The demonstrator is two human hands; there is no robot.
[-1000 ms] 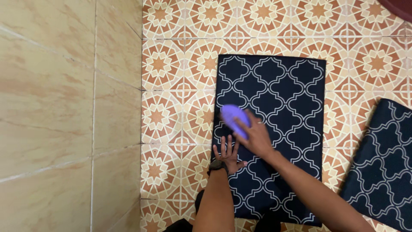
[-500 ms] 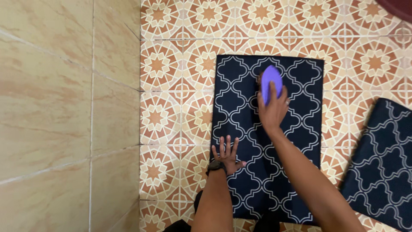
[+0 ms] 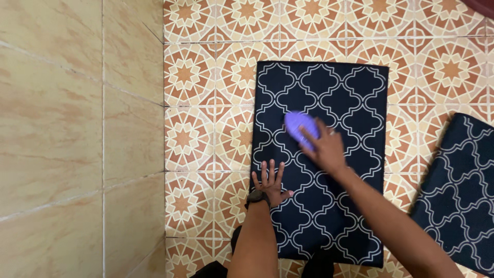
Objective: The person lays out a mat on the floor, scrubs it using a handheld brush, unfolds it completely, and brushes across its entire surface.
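Observation:
A dark navy mat with a white lattice pattern lies flat on the patterned floor tiles. My right hand grips a purple oval brush and presses it on the mat's middle left part. My left hand, fingers spread, lies flat on the mat's left edge, just below the brush. A dark watch sits on my left wrist.
A second navy patterned mat lies tilted at the right. A beige tiled wall rises along the left. The orange and cream star-patterned floor surrounds the mats. A dark red rim shows at the top right corner.
My right hand swept the brush from the mat's left side up to its upper middle, then back down and left to the middle. My left hand stayed flat on the mat's edge.

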